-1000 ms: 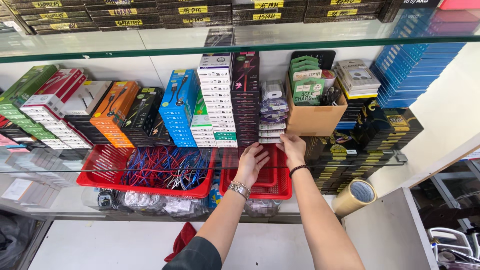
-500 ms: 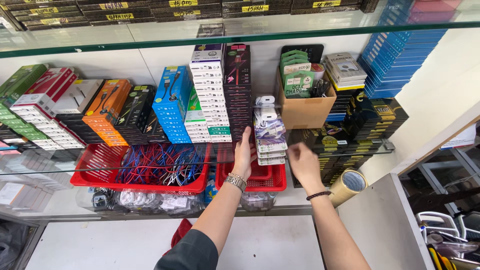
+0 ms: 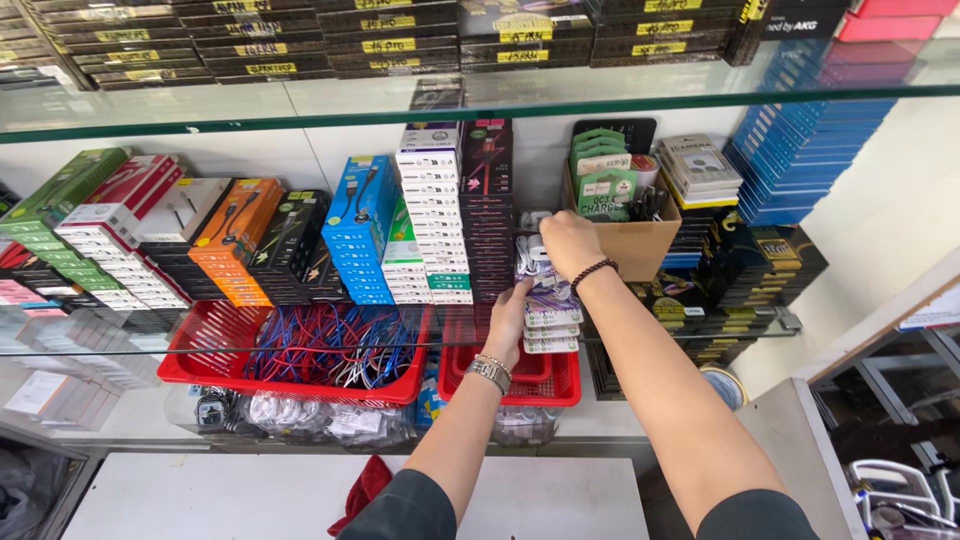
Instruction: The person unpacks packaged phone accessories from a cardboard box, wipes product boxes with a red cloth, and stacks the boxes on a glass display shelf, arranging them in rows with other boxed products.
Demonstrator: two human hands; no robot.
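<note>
Both hands work on one stack of small packets [image 3: 545,305], white and purple with clear fronts, piled flat one on another. It stands on the glass shelf [image 3: 90,345] at the rear of the small red basket [image 3: 560,385]. The left hand [image 3: 510,318], with a metal watch [image 3: 488,372] at its wrist, presses its fingers against the stack's left side, low down. The right hand [image 3: 568,243], a dark bead bracelet [image 3: 592,272] on its wrist, is closed over the top of the stack, grasping the upper packets; the fingertips are hidden behind them.

The stack is hemmed in closely. To its left, just beside it, rises a tall column of dark red boxes [image 3: 488,215], then white boxes [image 3: 430,215] and blue boxes [image 3: 358,235]. To its right, just beside the right hand, sits an open cardboard box [image 3: 640,250] holding green packets [image 3: 600,175]. Another glass shelf [image 3: 500,105] overhead caps the space, well above the stack. The only open room is toward the person, over the small red basket and the front edge of the shelf.

Farther left, a larger red basket [image 3: 200,365] holds tangled red and blue cables [image 3: 330,345]. Dark boxes [image 3: 755,265] and blue flat boxes [image 3: 800,150] fill the shelf's right end.
</note>
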